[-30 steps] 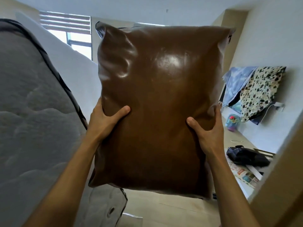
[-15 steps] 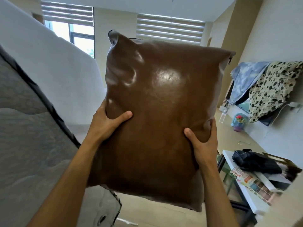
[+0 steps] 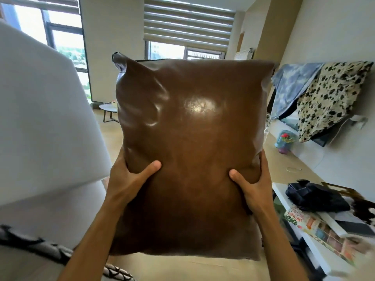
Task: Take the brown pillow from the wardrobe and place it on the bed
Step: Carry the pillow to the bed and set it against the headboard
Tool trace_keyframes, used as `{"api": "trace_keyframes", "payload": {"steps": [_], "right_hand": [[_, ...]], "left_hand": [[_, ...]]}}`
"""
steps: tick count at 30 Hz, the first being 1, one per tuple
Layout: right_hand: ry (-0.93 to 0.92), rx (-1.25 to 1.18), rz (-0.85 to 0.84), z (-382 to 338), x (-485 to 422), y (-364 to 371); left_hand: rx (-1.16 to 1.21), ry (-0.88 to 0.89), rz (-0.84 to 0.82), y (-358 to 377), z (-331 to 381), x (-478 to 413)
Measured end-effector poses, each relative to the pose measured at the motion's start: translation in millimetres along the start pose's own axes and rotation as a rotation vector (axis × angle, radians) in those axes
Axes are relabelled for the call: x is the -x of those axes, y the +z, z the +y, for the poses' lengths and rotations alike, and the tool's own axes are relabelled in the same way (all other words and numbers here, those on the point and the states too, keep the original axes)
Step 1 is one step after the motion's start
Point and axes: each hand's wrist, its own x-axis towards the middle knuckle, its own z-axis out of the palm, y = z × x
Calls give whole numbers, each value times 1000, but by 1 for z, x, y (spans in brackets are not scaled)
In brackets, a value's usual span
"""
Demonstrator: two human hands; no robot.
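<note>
A shiny brown leather-look pillow (image 3: 192,138) fills the middle of the view, held upright in front of me. My left hand (image 3: 127,179) grips its left edge with the thumb pressed into the front. My right hand (image 3: 253,185) grips the right edge the same way. Both forearms reach up from the bottom of the frame. The pillow hides the floor and much of the room behind it. A grey quilted mattress edge (image 3: 26,246) with dark piping shows at the lower left. No wardrobe is in view.
A large white slab (image 3: 40,118) leans at the left. A small round table (image 3: 108,110) stands by the window. At the right, a white table (image 3: 316,250) carries a black bag (image 3: 316,196) and printed papers. Patterned cloths (image 3: 328,98) hang on the right wall.
The view has swung right and down, away from the mattress, which now shows only at the lower left. The pillow sits lower in frame, still held by both hands; more of the windows shows.
</note>
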Motion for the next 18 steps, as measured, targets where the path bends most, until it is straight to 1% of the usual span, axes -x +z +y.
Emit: {"api": "trace_keyframes", "payload": {"steps": [8, 15, 18], "right_hand": [[22, 22, -48, 29, -46, 4], [66, -15, -2, 94, -96, -2], [83, -46, -21, 126, -137, 4]], "left_hand": [[-8, -10, 19, 34, -12, -26], [-53, 3, -15, 94, -19, -61], [-83, 12, 11, 128, -28, -87]]}}
